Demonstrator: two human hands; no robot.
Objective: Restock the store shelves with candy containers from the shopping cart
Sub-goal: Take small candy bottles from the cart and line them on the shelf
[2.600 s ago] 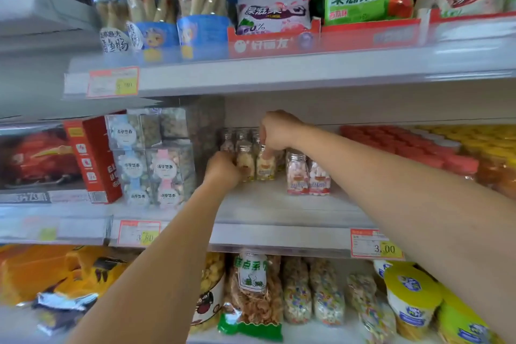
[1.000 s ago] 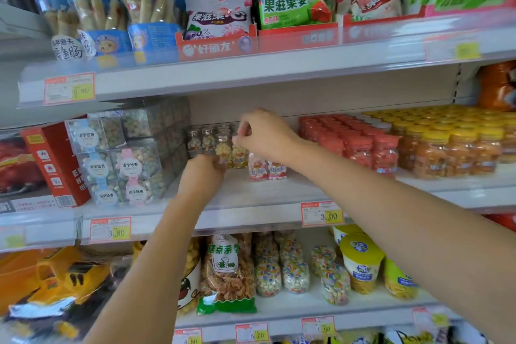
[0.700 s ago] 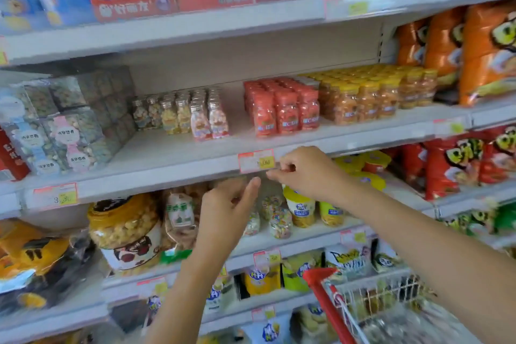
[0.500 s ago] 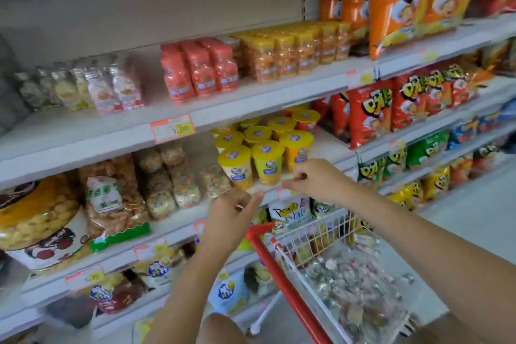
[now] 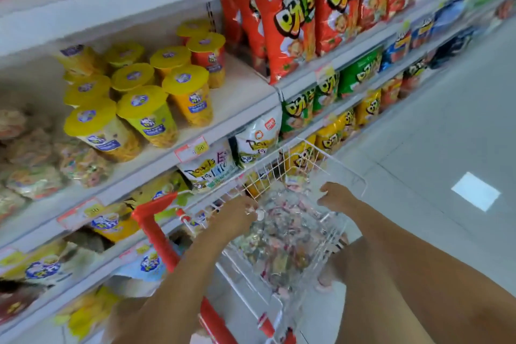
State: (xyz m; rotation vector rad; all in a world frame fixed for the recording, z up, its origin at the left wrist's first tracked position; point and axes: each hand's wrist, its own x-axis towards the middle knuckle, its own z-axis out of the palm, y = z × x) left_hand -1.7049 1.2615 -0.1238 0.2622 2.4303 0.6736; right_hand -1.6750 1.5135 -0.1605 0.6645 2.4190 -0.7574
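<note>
The white wire shopping cart (image 5: 339, 160) with a red handle (image 5: 152, 227) stands against the shelves, low in the middle of the view. Inside it lies a heap of small clear candy containers (image 5: 284, 234), blurred by motion. My left hand (image 5: 233, 222) reaches down at the heap's left side, fingertips among the containers; blur hides whether it grips one. My right hand (image 5: 336, 198) hovers over the heap's far right side, fingers loosely curled, with nothing visible in it.
Store shelves (image 5: 245, 98) fill the left and top. Yellow-lidded snack cups (image 5: 145, 109) stand on one shelf and red snack bags (image 5: 287, 25) hang to their right. Bagged snacks fill the lower shelves. Grey aisle floor (image 5: 446, 134) lies on the right.
Both hands left the small jars on the upper shelf and dropped into the cart. My view swung down and to the right, from the shelf to the cart.
</note>
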